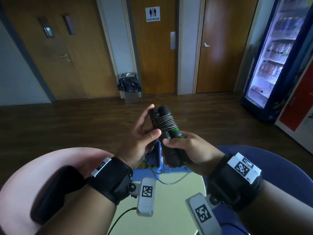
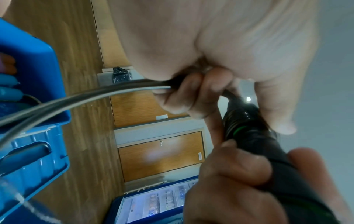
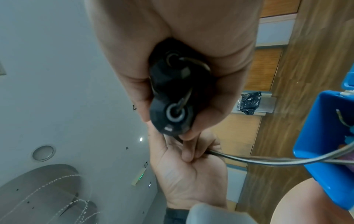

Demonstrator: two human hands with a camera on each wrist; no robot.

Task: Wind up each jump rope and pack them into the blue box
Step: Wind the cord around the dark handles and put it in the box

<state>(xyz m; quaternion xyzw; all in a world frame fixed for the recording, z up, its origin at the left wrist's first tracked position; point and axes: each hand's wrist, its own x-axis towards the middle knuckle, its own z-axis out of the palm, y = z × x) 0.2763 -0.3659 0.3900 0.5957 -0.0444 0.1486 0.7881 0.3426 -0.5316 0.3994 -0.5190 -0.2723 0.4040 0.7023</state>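
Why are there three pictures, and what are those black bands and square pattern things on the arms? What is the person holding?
There is no robot here, just a person wearing cameras. The big picture comes from a camera on the head. The other two come from small cameras strapped to each wrist, looking along the fingers. The patterned squares are markers fixed on the wrist straps.

The right hand grips the two black jump rope handles side by side. The left hand pinches the thin rope and winds it round them. Loose rope hangs down to the table. The blue box stands open beneath the hands, with colourful things inside.
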